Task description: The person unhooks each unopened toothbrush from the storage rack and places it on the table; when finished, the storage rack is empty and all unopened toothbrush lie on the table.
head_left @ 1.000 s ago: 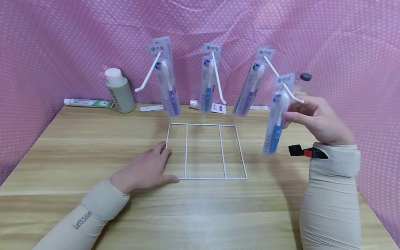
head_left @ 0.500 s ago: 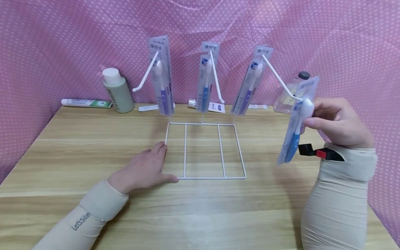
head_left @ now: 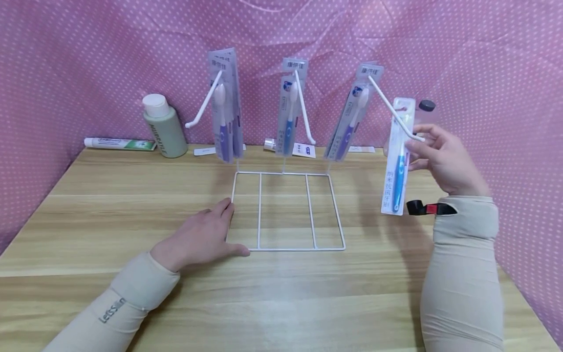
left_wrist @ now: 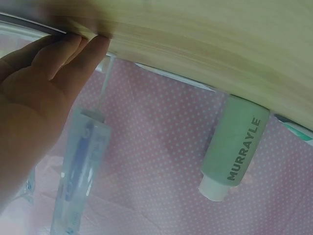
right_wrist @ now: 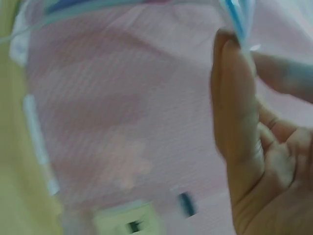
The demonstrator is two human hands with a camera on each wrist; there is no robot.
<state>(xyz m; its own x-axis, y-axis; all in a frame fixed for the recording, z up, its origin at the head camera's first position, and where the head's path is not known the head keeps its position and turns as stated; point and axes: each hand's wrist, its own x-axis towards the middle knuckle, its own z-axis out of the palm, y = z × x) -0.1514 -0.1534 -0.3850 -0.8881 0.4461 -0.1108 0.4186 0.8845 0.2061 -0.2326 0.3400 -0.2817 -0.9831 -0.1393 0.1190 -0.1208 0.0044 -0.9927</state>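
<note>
My right hand (head_left: pixel 446 159) pinches a packaged toothbrush (head_left: pixel 399 168) with a blue handle, holding it upright at the right hook (head_left: pixel 396 115) of a white wire rack. That hook overlaps the upper part of the package in the head view. In the right wrist view, thumb and a finger meet at the edge of a clear wrapper (right_wrist: pixel 239 19). My left hand (head_left: pixel 200 234) lies at the left side of the rack's base (head_left: pixel 288 250), thumb at the front corner and straight fingers along the left wire. More packaged toothbrushes (head_left: pixel 288 120) hang on the hooks.
Along the back stand a green bottle (head_left: pixel 166 129) with a white cap and a black-capped bottle (head_left: pixel 426 106), partly hidden behind my right hand. Toothpaste tubes (head_left: pixel 119 143) and small flat packs (head_left: pixel 361 149) lie between. A pink dotted cloth (head_left: pixel 110 58) hangs behind.
The right hand moved right with the toothbrush, then back left. Its package turned from slanted to nearly facing the head camera. The left hand stays at the rack's base.
</note>
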